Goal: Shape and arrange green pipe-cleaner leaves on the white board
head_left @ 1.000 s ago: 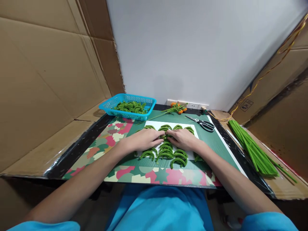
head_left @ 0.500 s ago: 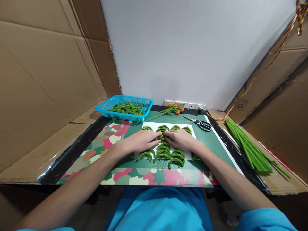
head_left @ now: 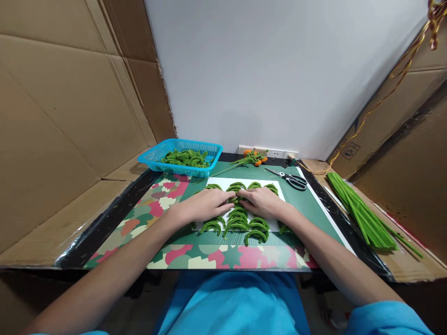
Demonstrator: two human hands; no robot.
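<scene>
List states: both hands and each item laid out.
Left hand: curled, grip hidden
Right hand: curled, grip hidden
White sheet: flat, partly covered
Curved green pieces: bent, in small groups
Blue basket: upright, partly filled
Scissors: lying flat, unheld
Orange-flowered stems: lying down
Straight green stems: bunched, lying down

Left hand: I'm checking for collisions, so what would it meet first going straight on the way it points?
The left hand would probably meet the right hand first: the two nearly touch among the curved green pieces. Depth is unclear there, and a piece may be hidden between them.
</scene>
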